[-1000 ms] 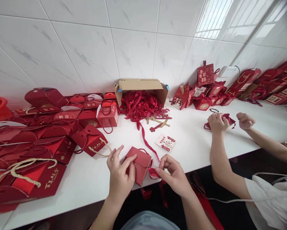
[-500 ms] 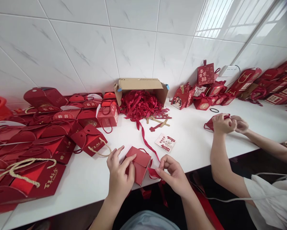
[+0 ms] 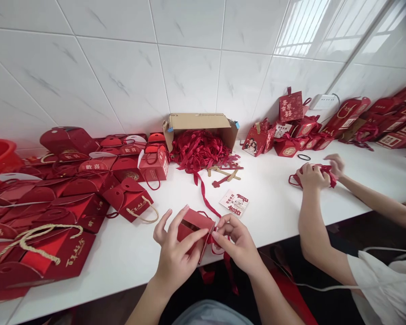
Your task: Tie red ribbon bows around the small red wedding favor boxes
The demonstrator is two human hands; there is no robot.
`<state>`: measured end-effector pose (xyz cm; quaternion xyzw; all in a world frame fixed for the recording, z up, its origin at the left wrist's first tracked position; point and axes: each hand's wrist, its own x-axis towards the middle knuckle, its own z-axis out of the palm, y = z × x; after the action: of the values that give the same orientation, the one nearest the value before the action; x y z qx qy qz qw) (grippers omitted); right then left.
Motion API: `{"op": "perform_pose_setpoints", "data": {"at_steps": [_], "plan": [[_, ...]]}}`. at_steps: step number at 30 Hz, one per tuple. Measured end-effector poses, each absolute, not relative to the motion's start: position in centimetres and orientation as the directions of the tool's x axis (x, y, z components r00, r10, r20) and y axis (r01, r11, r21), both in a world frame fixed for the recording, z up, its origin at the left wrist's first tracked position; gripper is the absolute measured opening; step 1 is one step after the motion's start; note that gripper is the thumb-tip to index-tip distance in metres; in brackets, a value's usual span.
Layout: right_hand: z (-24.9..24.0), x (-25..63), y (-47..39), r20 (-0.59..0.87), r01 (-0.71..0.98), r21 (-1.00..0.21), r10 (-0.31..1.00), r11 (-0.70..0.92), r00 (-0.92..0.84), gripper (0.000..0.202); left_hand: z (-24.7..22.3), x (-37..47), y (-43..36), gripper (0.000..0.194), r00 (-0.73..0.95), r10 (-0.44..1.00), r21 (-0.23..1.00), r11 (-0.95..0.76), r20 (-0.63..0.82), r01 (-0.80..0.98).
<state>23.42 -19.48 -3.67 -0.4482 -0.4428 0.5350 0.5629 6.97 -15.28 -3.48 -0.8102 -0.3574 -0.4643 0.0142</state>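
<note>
A small red gift box (image 3: 191, 217) lies on the table in front of me, with a dark gap along its top. My left hand (image 3: 180, 246) is over the box, fingers spread, the forefinger reaching to its right edge. At that edge, my right hand (image 3: 235, 243) pinches a red ribbon (image 3: 207, 203). The ribbon trails back towards a cardboard box, and loops of it hang below the table edge. My right fingertips partly hide the pinched piece.
An open cardboard box (image 3: 200, 120) spills a heap of red ribbons (image 3: 203, 149). Beside it lie paper strips (image 3: 225, 177) and a printed card (image 3: 235, 202). Red gift boxes (image 3: 70, 180) crowd the left. On the right, a co-worker's hands (image 3: 313, 176) handle another red box.
My left hand has shifted right across the box, its forefinger now at the right edge, and a gap shows in the top. My right hand has come closer with the ribbon. The co-worker's hands moved apart.
</note>
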Motion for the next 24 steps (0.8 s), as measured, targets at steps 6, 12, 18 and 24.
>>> {"op": "perform_pose_setpoints", "data": {"at_steps": [6, 12, 18, 24], "plan": [[-3.8, 23.8, -19.4, 0.2, 0.158, -0.972, 0.966, 0.175, 0.161, 0.02, -2.5, 6.1, -14.1, 0.02, 0.247, 0.493, 0.267, -0.753, 0.835, 0.602], [-1.7, 22.9, -17.6, 0.374, 0.241, -0.902, 0.927, 0.359, 0.018, 0.019, 0.6, 6.3, -13.5, 0.019, 0.177, 0.427, 0.255, -0.772, 0.887, 0.583], [1.0, 24.7, -19.9, 0.452, 0.021, -0.887, 0.859, 0.461, 0.241, 0.015, -0.5, 5.4, -13.3, 0.029, 0.024, 0.668, 0.526, -0.608, 0.744, 0.595], [2.5, 26.6, -22.6, 0.643, 0.036, -0.758, 0.736, 0.652, 0.209, 0.024, -4.4, 4.7, -12.5, 0.041, 0.078, 0.995, 0.94, -0.089, 0.067, 0.33]]}}
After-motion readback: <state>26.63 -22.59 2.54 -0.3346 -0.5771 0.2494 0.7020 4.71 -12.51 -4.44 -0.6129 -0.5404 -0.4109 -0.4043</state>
